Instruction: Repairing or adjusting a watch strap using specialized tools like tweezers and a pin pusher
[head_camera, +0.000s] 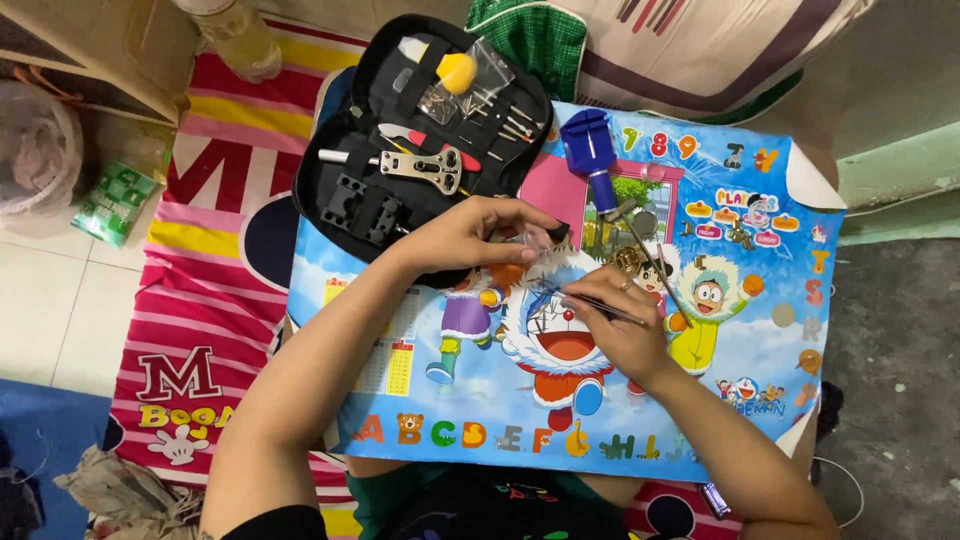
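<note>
Steel tweezers pinched in right hand grip, tips pointing left, lying near-horizontal.

Tool case crowds the far side — poster's near half open.

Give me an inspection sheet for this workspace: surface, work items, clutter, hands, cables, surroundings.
Surface: cartoon poster laid flat as a work mat.
Work items: tweezers in the right hand; blue tool and small metal parts on the poster.
Clutter: open black tool case with tools inside, overlapping the poster's top left corner.
Hands: left hand pinches something small, unclear; right hand grips the tweezers.
Cables: white cable at lower right.
Surroundings: striped mat, tiled floor, plastic bottle.
</note>
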